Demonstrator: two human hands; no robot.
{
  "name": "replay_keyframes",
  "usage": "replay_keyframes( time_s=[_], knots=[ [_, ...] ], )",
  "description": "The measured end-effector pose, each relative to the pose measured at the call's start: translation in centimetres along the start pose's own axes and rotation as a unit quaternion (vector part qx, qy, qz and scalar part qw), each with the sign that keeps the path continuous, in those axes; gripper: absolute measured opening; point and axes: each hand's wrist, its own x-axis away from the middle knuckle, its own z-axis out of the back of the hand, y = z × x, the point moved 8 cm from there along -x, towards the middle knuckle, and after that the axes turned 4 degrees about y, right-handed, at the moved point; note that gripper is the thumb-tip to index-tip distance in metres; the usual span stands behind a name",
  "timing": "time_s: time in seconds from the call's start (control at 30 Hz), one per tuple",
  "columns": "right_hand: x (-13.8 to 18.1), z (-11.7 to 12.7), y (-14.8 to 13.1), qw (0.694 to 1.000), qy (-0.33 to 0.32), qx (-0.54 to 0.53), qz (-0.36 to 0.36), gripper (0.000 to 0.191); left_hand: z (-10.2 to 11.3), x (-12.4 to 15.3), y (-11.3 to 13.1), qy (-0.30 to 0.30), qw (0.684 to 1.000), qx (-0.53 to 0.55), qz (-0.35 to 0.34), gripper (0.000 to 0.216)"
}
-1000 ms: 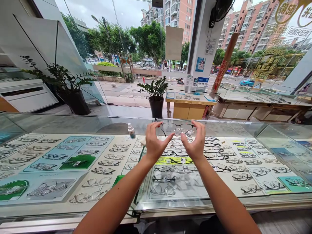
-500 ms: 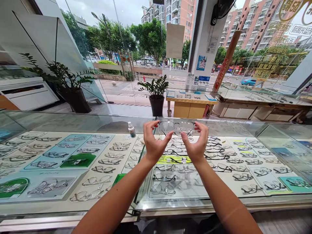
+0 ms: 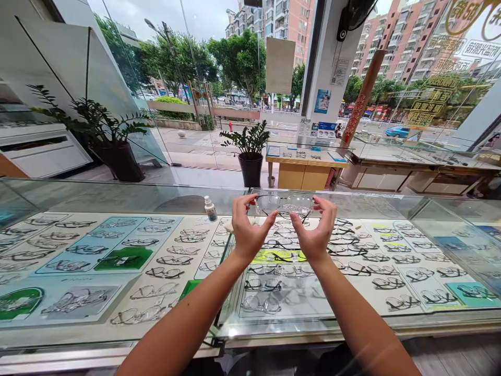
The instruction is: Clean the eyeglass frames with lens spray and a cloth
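Note:
A pair of eyeglasses (image 3: pixel 284 199) with a thin dark frame and clear lenses is held up above the glass counter. My left hand (image 3: pixel 247 227) grips its left end between fingers and thumb. At the other end, my right hand (image 3: pixel 318 228) pinches the frame the same way. Both thumbs point inward below the lenses. Under the glass, beneath my hands, rows of spectacle frames (image 3: pixel 263 284) lie on a white display board.
A small white bottle (image 3: pixel 210 209) stands left of my left hand. More display counters (image 3: pixel 391 175) are at the back right. Potted plants (image 3: pixel 250 169) stand beyond the counter before the window. A wooden table (image 3: pixel 305 169) holds more eyewear.
Both hands stay raised with the eyeglasses between them, shifting only very slightly to the right. The view has moved a little; nothing was let go.

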Motion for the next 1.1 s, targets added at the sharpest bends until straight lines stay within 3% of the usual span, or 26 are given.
replay_keyframes(
  time_s=[0.6,1.1],
  knots=[
    [0.0,0.3,-0.4,0.999,0.017,0.019,0.021,0.060,-0.5,0.2,-0.2,-0.014,1.000,0.010,0.010,0.052],
    [0.7,-0.7,1.2,0.999,-0.016,-0.013,-0.032,0.057,0.7,0.1,0.8,0.042,0.998,-0.005,-0.040,0.064]
  ],
)
